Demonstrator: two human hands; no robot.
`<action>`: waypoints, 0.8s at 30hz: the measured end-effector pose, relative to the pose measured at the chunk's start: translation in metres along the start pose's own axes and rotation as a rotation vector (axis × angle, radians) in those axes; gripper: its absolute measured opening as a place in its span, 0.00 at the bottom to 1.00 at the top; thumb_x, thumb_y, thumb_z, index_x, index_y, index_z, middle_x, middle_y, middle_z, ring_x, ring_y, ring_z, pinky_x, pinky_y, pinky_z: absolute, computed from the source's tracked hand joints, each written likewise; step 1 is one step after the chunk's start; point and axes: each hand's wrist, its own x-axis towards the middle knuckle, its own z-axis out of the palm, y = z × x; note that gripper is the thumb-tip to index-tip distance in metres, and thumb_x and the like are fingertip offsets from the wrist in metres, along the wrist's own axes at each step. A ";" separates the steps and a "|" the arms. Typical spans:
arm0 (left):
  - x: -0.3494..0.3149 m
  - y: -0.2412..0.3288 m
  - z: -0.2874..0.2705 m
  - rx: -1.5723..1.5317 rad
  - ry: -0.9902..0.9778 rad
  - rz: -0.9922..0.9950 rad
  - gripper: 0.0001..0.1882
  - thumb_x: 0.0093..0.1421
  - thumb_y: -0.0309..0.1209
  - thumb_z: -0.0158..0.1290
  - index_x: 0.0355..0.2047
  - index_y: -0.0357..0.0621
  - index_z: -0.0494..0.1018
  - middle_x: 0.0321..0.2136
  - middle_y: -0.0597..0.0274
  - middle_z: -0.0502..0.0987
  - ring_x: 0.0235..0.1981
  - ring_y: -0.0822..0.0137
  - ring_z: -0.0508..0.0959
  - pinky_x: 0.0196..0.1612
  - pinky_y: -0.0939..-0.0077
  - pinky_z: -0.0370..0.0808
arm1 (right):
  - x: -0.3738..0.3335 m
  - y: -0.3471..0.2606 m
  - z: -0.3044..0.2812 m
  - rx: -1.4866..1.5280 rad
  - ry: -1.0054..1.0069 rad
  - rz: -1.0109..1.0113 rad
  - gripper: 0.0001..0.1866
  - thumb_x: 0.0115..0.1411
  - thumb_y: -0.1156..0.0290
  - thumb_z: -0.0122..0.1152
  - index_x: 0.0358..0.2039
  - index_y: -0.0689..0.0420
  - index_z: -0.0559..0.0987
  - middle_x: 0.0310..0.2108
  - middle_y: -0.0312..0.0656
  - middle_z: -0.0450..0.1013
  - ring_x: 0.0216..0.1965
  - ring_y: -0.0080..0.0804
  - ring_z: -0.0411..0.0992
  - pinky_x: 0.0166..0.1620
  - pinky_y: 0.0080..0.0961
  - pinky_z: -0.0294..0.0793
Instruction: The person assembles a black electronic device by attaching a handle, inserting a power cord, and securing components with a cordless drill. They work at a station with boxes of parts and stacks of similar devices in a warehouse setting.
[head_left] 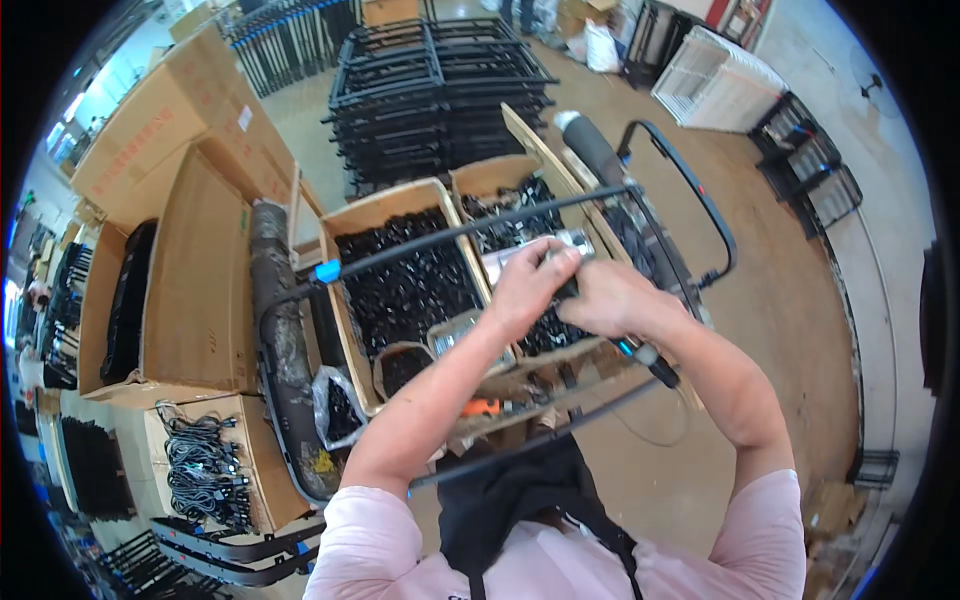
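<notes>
My left hand [528, 285] is closed, thumb and fingers pinched together beside a silver cylindrical metal piece [575, 241]; what lies inside the pinch is hidden. Right against it, my right hand [612, 297] is curled closed, its fingers around something dark that mostly does not show. Below the right wrist sticks out a black-and-blue tool end [648, 361]; I cannot tell whether it joins what the hand holds. Both hands are over a black tubular frame [470, 228] with a blue clip [327, 271], which lies across open boxes of small parts.
Under the frame, one wooden box [333, 300] holds many small black parts. An orange-handled tool [482, 407] lies at the near edge. Large cartons [200, 290] and a box of coiled cables [205, 470] stand left. Black frames [435, 90] are stacked ahead; white racks [715, 80] lean far right.
</notes>
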 end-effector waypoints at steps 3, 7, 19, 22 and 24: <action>-0.075 -0.030 0.053 -0.075 0.006 -0.140 0.12 0.74 0.38 0.58 0.45 0.42 0.78 0.38 0.73 0.77 0.41 0.79 0.72 0.48 0.77 0.72 | -0.069 0.025 0.047 -0.013 -0.032 -0.011 0.28 0.57 0.52 0.64 0.33 0.72 0.83 0.31 0.67 0.80 0.38 0.64 0.82 0.46 0.52 0.80; -0.139 -0.038 0.093 -0.241 -0.038 -0.264 0.12 0.76 0.38 0.56 0.46 0.41 0.77 0.37 0.73 0.76 0.39 0.81 0.72 0.43 0.80 0.72 | -0.123 0.043 0.085 0.002 -0.161 -0.022 0.28 0.60 0.52 0.60 0.29 0.72 0.83 0.31 0.67 0.80 0.39 0.65 0.82 0.48 0.54 0.80; -0.195 -0.062 0.116 -0.100 0.105 -0.126 0.13 0.74 0.40 0.58 0.45 0.43 0.78 0.36 0.72 0.76 0.38 0.79 0.72 0.44 0.78 0.72 | -0.162 0.056 0.132 0.081 -0.085 -0.164 0.22 0.59 0.59 0.59 0.32 0.70 0.83 0.30 0.64 0.81 0.39 0.62 0.83 0.49 0.53 0.81; -0.202 -0.064 0.120 -0.094 0.120 -0.116 0.14 0.74 0.42 0.58 0.44 0.43 0.78 0.36 0.72 0.76 0.38 0.79 0.72 0.44 0.78 0.72 | -0.167 0.058 0.140 0.063 -0.064 -0.178 0.23 0.59 0.59 0.59 0.40 0.70 0.83 0.35 0.65 0.82 0.42 0.62 0.83 0.51 0.54 0.80; -0.207 -0.066 0.123 -0.091 0.132 -0.102 0.15 0.73 0.43 0.58 0.44 0.42 0.77 0.35 0.72 0.76 0.37 0.79 0.71 0.43 0.77 0.72 | -0.172 0.058 0.141 0.068 -0.065 -0.185 0.25 0.60 0.59 0.58 0.44 0.70 0.81 0.37 0.65 0.82 0.44 0.63 0.82 0.52 0.54 0.79</action>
